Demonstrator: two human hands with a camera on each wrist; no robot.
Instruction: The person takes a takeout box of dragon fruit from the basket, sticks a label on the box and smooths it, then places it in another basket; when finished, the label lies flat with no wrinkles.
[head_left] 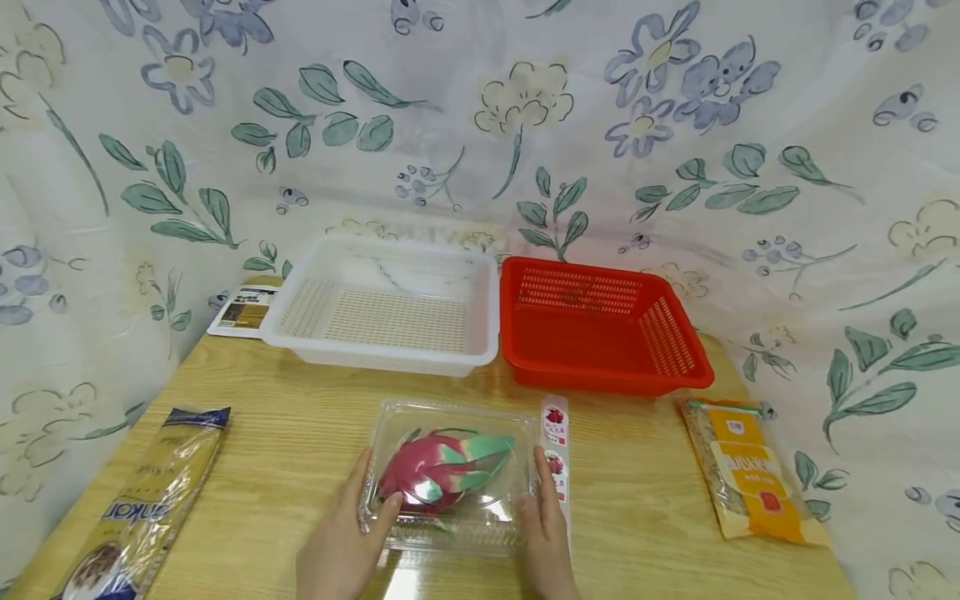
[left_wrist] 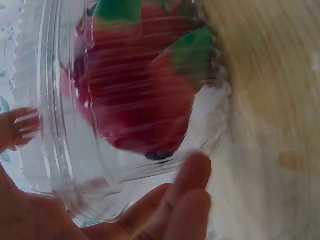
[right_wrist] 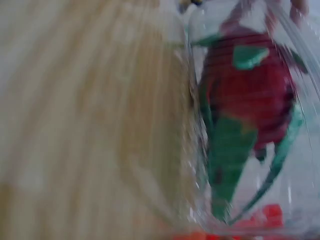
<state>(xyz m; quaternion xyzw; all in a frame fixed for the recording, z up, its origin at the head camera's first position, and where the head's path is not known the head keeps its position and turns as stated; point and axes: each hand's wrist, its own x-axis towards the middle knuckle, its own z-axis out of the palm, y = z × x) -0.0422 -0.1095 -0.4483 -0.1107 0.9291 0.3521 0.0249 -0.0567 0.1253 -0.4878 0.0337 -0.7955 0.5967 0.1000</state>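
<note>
A clear plastic clamshell box [head_left: 491, 533] with its lid down holds a pink dragon fruit [head_left: 423, 467] with green leaf tips. My left hand [head_left: 348, 529] grips the box's left end, thumb over the lid's edge. In the left wrist view, the fingers [left_wrist: 192, 172] of that hand curl against the box's underside. At the right end, my right hand [head_left: 546, 533] holds the box between thumb and fingers. The right wrist view shows the fruit [right_wrist: 250, 95] through the ribbed plastic, the box standing off the wooden tabletop [right_wrist: 90, 120]. A strip of dragon fruit stickers [head_left: 555, 421] lies partly behind the right hand.
A white basket [head_left: 390, 358] and a red basket [head_left: 607, 379] stand side by side at the back. Behind the white one lies a small labelled packet [head_left: 243, 312]. A long snack packet [head_left: 146, 500] lies at left, an orange-labelled bag [head_left: 750, 467] at right. Floral cloth [head_left: 450, 167] hangs behind.
</note>
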